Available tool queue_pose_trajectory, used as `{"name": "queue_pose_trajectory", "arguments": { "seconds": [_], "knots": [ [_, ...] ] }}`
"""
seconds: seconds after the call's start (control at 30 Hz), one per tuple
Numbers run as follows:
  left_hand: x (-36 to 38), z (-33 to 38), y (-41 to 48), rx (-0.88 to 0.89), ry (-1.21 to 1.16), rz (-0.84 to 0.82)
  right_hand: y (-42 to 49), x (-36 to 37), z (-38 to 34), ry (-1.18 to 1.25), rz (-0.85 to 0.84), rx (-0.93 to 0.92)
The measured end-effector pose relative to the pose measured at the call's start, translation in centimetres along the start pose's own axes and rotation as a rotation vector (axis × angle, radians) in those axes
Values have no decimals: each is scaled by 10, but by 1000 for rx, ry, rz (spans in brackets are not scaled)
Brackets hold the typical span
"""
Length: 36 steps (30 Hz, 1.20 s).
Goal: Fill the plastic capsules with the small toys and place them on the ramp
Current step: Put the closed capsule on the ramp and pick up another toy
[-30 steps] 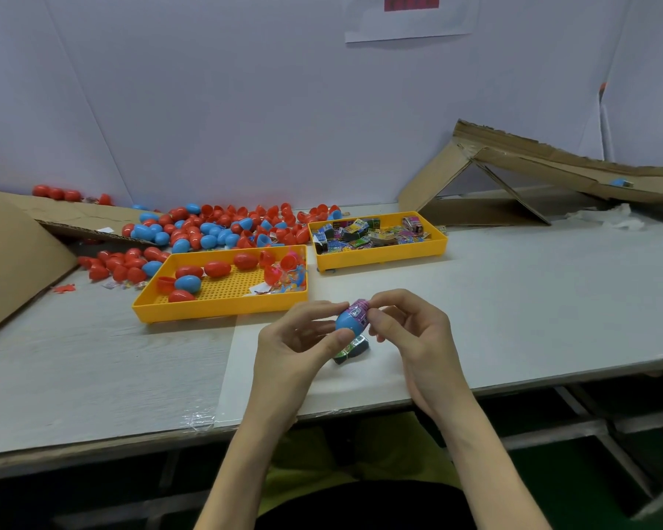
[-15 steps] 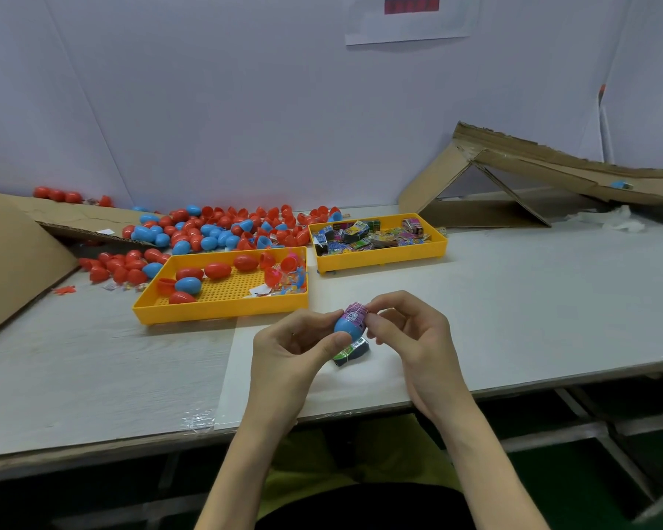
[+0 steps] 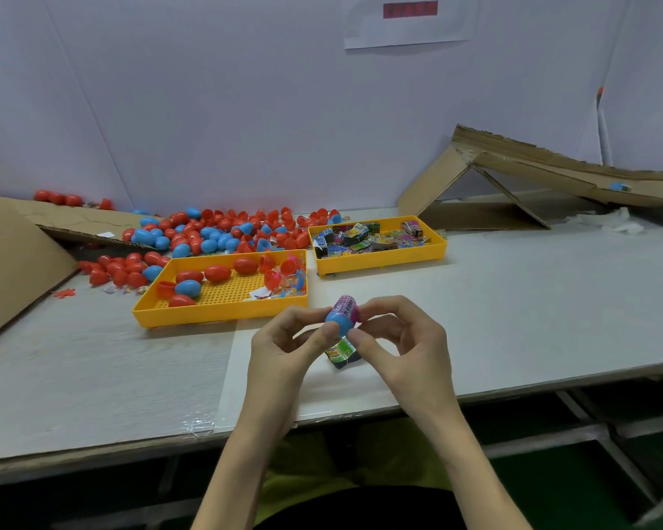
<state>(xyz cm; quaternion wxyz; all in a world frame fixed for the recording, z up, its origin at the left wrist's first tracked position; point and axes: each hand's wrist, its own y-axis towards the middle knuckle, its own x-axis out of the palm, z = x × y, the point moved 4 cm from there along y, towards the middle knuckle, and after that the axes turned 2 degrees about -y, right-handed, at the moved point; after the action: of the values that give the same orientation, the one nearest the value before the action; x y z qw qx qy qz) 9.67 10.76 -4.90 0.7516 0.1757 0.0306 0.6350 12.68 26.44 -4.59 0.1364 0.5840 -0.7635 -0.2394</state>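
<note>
My left hand [image 3: 288, 350] pinches a blue capsule half [image 3: 338, 322] just above the table's front middle. A small pink toy packet [image 3: 346, 306] sticks out of the capsule's top, and my right hand [image 3: 399, 338] pinches it with thumb and forefinger. Under both hands another small toy packet [image 3: 340, 353], green and dark, lies on the table. The cardboard ramp [image 3: 552, 174] slopes down to the right at the far right, with one blue capsule [image 3: 619, 186] on it.
A yellow tray [image 3: 223, 311] with red and blue capsules sits ahead left. A second yellow tray [image 3: 379, 262] holds several toy packets. Loose capsules [image 3: 215, 231] are heaped behind the trays. A cardboard sheet [image 3: 12, 262] leans at the left; white tissue [image 3: 613, 219] lies far right.
Both hands have stayed in place; the pink packet sits slightly more upright in the blue capsule half as the fingers work it.
</note>
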Motion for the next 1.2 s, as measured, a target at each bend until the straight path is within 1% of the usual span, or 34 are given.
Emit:
{"name": "queue_pose_trajectory", "arguments": {
  "seconds": [0.13,0.23,0.33,0.47,0.57,0.77,0.93,1.07,1.2],
  "knots": [
    [2,1,1,15,-7,-28,0,2,-6,-52,-15,-77],
    [1,-1,3,3,-11,-19,-1,5,-8,-90,-31,-122],
    [1,-1,2,-18,-28,-30,-1,3,-6,-97,-11,-121],
    [2,0,2,-41,-116,-36,-2,4,-4,-116,1,-125],
    [1,-1,2,-64,-106,-36,-2,2,-6,-86,33,-118],
    [6,4,2,-93,-180,-54,-2,2,-4,-106,17,-121],
    [5,3,3,-104,-185,-58,-2,2,-4,-125,6,-150],
    [4,0,3,-116,-185,-63,-3,2,-3,-120,-8,-138],
    [4,-2,5,-127,-200,-62,-3,1,-1,-117,12,-145]
  ]
}}
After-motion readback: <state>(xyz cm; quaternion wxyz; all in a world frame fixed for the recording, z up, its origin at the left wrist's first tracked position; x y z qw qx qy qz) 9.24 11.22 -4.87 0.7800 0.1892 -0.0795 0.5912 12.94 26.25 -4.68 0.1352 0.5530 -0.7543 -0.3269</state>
